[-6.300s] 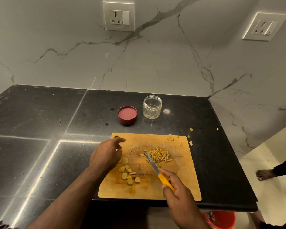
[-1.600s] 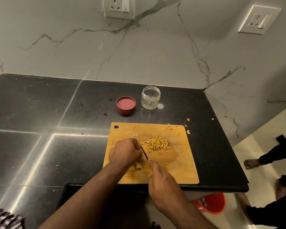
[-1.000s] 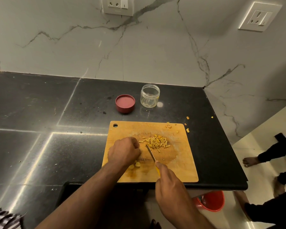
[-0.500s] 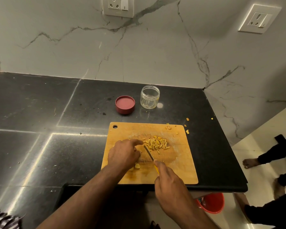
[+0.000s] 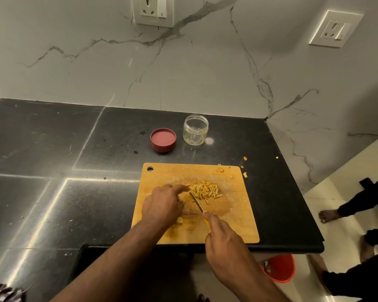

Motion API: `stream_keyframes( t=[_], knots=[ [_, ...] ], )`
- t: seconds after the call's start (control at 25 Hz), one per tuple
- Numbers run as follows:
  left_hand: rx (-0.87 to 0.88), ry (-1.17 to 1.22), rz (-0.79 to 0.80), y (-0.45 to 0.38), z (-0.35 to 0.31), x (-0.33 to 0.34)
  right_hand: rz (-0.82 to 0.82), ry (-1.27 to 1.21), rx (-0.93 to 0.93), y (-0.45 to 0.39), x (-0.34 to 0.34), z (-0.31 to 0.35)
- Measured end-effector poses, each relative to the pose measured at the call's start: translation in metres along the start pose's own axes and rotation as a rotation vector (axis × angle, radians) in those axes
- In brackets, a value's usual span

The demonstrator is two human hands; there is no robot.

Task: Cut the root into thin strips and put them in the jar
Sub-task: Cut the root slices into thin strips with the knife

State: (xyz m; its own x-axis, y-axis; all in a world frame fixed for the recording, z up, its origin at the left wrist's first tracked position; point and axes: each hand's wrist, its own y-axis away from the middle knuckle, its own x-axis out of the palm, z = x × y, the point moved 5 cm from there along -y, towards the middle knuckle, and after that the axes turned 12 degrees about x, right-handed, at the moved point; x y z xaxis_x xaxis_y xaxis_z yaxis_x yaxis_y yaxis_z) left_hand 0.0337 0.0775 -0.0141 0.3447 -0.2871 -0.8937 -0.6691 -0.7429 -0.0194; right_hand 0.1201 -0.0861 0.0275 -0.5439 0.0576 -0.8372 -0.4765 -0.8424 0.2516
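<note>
On the wooden cutting board (image 5: 234, 223), taken as the landmark, both hands are working at its near half. Right hand (image 5: 225, 243) is hanging over the board's near edge, fingers curled round the yellow handle of a knife (image 5: 196, 202); only a sliver of yellow is showing under the index finger. Knife's long axis is running diagonally, tip pointing away and to the left, blade ending just beside the near-left margin of the strip pile. Left hand (image 5: 162, 205) is lying knuckles-up on the board's left half, index finger stretched out toward the pile, other fingers bent under; whether they are pinching a piece of root, I cannot tell. One pale root slice (image 5: 179, 220) is peeking out at the near side of that hand.

Cut strips (image 5: 205, 191) are sitting in a loose heap at the board's centre, most lying with long axes roughly away-to-near, some skewed. Small scraps (image 5: 221, 170) are lying at the board's far right corner, more crumbs (image 5: 245, 174) on the black counter (image 5: 52, 192) just past that corner.

Beyond the board's far edge, the open glass jar (image 5: 195, 132) is standing upright, appearing empty. Red lid (image 5: 163, 139) is lying just left of the jar, apart from it, inside facing up.

Below the board's near right corner, a red bucket (image 5: 279, 268) is showing on the floor.
</note>
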Motion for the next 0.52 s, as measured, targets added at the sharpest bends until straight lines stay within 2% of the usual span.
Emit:
stream_keyframes(
  t=[0.52],
  knots=[
    [0.051,0.014,0.029,-0.0032,-0.0012,0.0015,-0.004,0.041,-0.019,0.0029,-0.0047,-0.0038]
  ],
)
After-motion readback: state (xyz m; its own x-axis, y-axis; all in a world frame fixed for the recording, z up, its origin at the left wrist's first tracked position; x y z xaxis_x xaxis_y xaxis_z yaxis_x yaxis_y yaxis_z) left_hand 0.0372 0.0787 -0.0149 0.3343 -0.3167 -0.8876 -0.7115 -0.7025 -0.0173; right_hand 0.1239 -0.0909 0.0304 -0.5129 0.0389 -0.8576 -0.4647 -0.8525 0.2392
